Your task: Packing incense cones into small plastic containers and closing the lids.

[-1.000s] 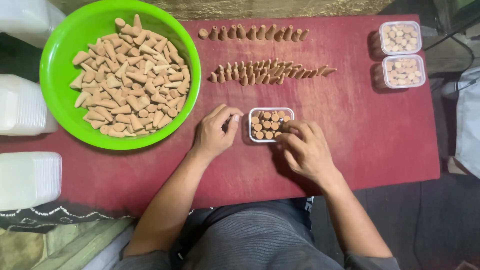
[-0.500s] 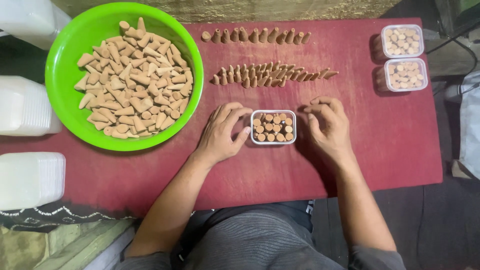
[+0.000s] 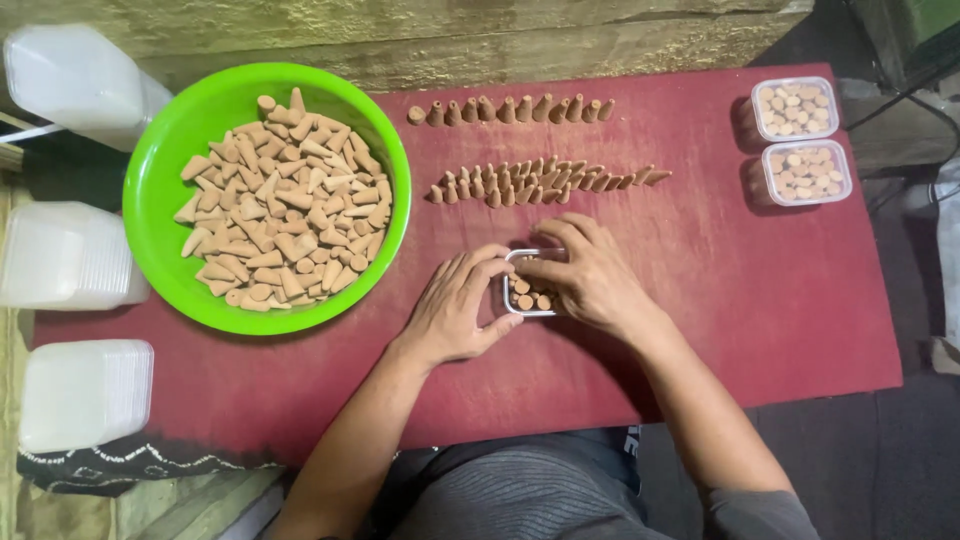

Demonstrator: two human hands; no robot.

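Clay-brown, matte incense cones, stubby and tapered with flat round bases, stand packed in the small clear plastic rectangular box (image 3: 528, 293) near the middle of the dark red board (image 3: 760, 300). The left hand (image 3: 455, 308) rests open against the box's left side, steadying it; the right hand (image 3: 590, 272) lies over its top and right side, fingers spread across the cones, so most of the contents are hidden. Pressing evenly, not hard, looks wise, since such cones probably chip. Two rows of loose cones (image 3: 540, 182) lie toward the far edge, a glossy bright green round plastic bowl of cones (image 3: 165, 160) fills the far-left corner, and two filled clear boxes (image 3: 800, 140) sit at the far-right corner.
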